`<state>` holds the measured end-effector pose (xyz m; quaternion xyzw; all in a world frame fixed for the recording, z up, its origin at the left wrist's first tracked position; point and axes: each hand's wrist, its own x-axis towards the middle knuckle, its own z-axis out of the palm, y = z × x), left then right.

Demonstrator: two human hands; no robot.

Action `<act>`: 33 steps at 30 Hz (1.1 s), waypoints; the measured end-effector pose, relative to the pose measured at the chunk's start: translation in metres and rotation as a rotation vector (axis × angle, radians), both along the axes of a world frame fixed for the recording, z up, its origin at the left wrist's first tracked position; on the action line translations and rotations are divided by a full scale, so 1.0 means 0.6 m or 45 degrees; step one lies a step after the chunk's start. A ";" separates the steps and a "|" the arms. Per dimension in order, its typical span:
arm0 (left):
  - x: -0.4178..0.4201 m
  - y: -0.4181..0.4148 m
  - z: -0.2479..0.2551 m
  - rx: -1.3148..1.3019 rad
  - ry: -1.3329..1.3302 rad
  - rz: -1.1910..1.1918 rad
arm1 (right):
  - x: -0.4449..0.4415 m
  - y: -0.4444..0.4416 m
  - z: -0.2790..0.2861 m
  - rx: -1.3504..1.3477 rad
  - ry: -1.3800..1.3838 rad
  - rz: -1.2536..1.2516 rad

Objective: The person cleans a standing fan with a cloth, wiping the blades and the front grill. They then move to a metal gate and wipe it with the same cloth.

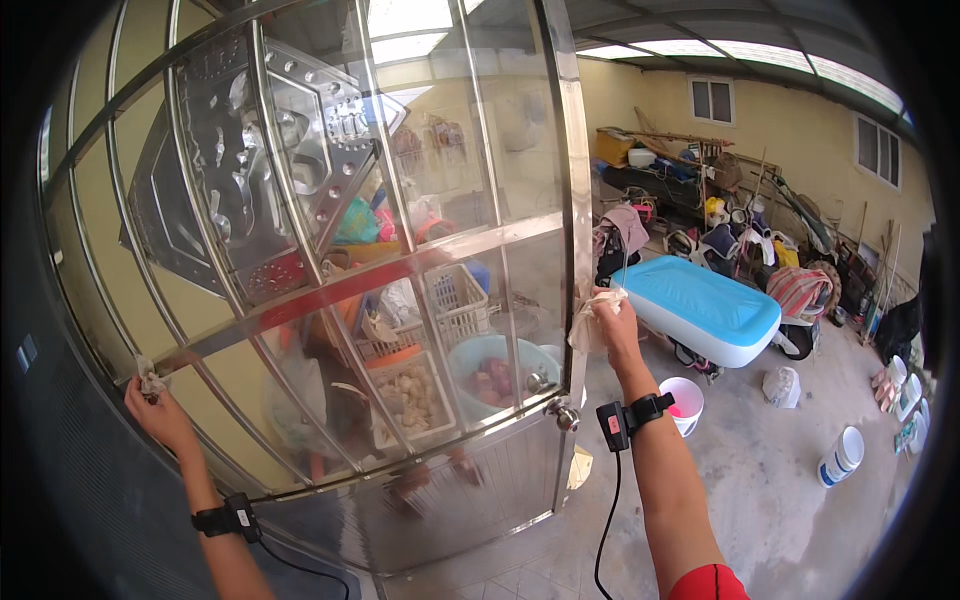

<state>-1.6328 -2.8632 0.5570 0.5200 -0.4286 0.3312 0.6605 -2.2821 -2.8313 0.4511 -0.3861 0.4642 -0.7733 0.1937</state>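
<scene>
Before me stands a glazed stainless-steel door (567,150) with upright metal bars. My left hand (159,412) grips a small crumpled cloth or tissue (148,373) against the hinge-side end of the middle crossbar (360,271). At the door's free edge, my right hand (619,322) holds a thin whitish cloth or tissue (589,324), part of which hangs beside the frame. Below that hand is a round metal door knob (564,415). Behind the bars shows an embossed metal plate (255,161). Both wrists wear black straps with small cabled boxes.
Through the glass appear a plastic crate (454,300) and a light-blue basin (472,360) of reddish produce. To the right are a blue and white inflatable pool (697,307), a bucket with pink inside (682,405) and a white bucket (841,456). Piled goods line the far wall.
</scene>
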 end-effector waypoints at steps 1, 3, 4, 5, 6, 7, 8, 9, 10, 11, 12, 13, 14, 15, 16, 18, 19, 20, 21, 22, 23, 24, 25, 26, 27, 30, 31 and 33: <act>-0.007 -0.002 0.005 0.037 -0.011 0.118 | -0.009 -0.014 0.011 0.041 0.028 0.094; -0.036 -0.005 0.010 0.042 0.041 0.145 | -0.025 -0.036 0.016 0.043 0.035 0.226; -0.060 0.002 0.013 0.052 0.062 0.133 | -0.027 -0.045 0.007 0.055 0.032 0.300; -0.087 0.011 0.019 0.062 0.083 0.121 | -0.029 -0.055 -0.001 0.066 0.030 0.373; -0.129 0.015 0.023 0.079 0.029 0.168 | -0.037 -0.061 -0.008 0.070 0.147 0.340; -0.173 0.015 0.031 0.048 0.044 0.080 | -0.037 -0.059 -0.007 0.082 0.181 0.294; -0.214 0.013 0.036 0.019 0.058 -0.005 | -0.030 -0.060 -0.009 0.003 0.125 0.292; -0.242 0.012 0.039 -0.045 -0.068 -0.066 | -0.021 -0.063 -0.010 -0.077 0.061 0.303; -0.275 0.005 0.037 -0.098 -0.191 -0.135 | -0.020 -0.065 -0.011 -0.095 0.130 0.309; -0.334 0.002 0.043 -0.103 -0.199 -0.171 | -0.025 -0.063 -0.012 -0.109 0.200 0.306; -0.397 0.010 0.054 -0.108 -0.216 -0.194 | -0.023 -0.063 -0.013 -0.130 0.261 0.316; -0.455 0.011 0.056 -0.146 -0.356 -0.273 | -0.024 -0.062 -0.019 -0.147 0.251 0.292; -0.513 0.013 0.061 -0.190 -0.497 -0.356 | -0.024 -0.060 -0.020 -0.170 0.239 0.264; -0.565 0.013 0.065 -0.137 -0.464 -0.488 | -0.017 -0.061 -0.019 -0.204 0.221 0.251; -0.609 0.004 0.063 -0.141 -0.556 -0.573 | -0.016 -0.064 -0.020 -0.229 0.197 0.284; -0.693 -0.013 0.066 -0.188 -0.784 -0.604 | -0.018 -0.071 -0.024 -0.276 0.156 0.340; -0.739 -0.016 0.065 -0.184 -0.866 -0.666 | -0.023 -0.075 -0.029 -0.271 0.173 0.295; -0.774 -0.015 0.063 -0.168 -0.955 -0.704 | -0.016 -0.083 -0.034 -0.268 0.181 0.273; -0.817 -0.019 0.062 -0.156 -1.004 -0.668 | -0.010 -0.086 -0.037 -0.263 0.196 0.244; -0.847 -0.020 0.064 -0.146 -1.059 -0.640 | -0.011 -0.085 -0.038 -0.250 0.194 0.239; -0.844 -0.021 0.063 -0.133 -1.108 -0.620 | -0.010 -0.085 -0.038 -0.236 0.193 0.235; -0.839 -0.019 0.069 -0.131 -1.150 -0.606 | -0.014 -0.084 -0.033 -0.226 0.202 0.221; -0.829 -0.018 0.074 -0.127 -1.191 -0.591 | -0.013 -0.079 -0.032 -0.221 0.205 0.203; -0.810 -0.024 0.075 -0.160 -1.198 -0.599 | -0.011 -0.074 -0.032 -0.216 0.207 0.186; -0.784 -0.019 0.081 -0.153 -1.186 -0.501 | -0.013 -0.071 -0.030 -0.213 0.212 0.164; -0.670 -0.005 0.087 -0.191 -1.024 -0.217 | -0.015 -0.072 -0.032 -0.237 0.184 0.180; -0.624 -0.002 0.080 -0.154 -0.959 -0.153 | -0.016 -0.073 -0.035 -0.251 0.172 0.190; -0.532 -0.005 0.071 -0.142 -0.748 -0.080 | -0.017 -0.073 -0.034 -0.278 0.157 0.205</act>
